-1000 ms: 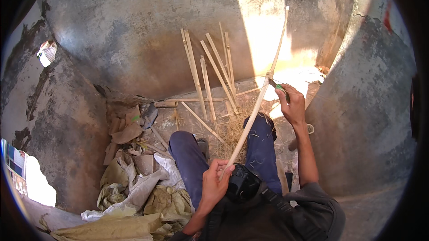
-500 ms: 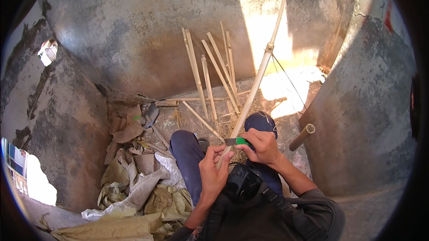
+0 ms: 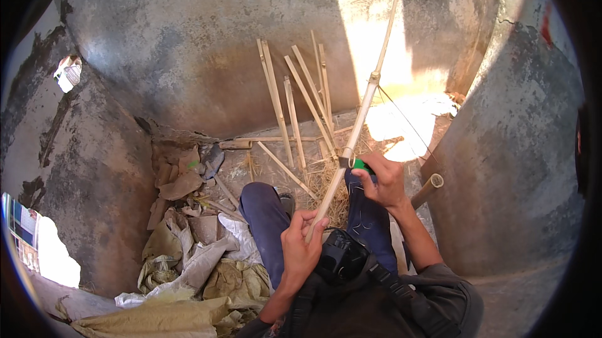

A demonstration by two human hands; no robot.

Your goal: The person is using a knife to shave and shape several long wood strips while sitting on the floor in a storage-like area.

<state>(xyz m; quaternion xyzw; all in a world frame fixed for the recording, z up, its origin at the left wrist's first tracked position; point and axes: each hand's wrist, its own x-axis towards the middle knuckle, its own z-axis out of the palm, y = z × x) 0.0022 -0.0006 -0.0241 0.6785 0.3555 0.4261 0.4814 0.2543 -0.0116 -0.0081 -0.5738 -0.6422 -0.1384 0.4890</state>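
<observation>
From afar, I watch the left hand [image 3: 301,244] clasp a bamboo strip [image 3: 359,125] near its lower end, apparently steadying it as it slants away; the right hand [image 3: 384,182] grips a green-handled knife [image 3: 361,165], blade against the strip below its knot.

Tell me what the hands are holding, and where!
The left hand holds a bamboo strip near its lower end; the right hand holds a knife by its green handle.

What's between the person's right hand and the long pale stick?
A green-handled knife, gripped in the right hand, its dark blade against the long pale stick. The head view shows it.
</observation>
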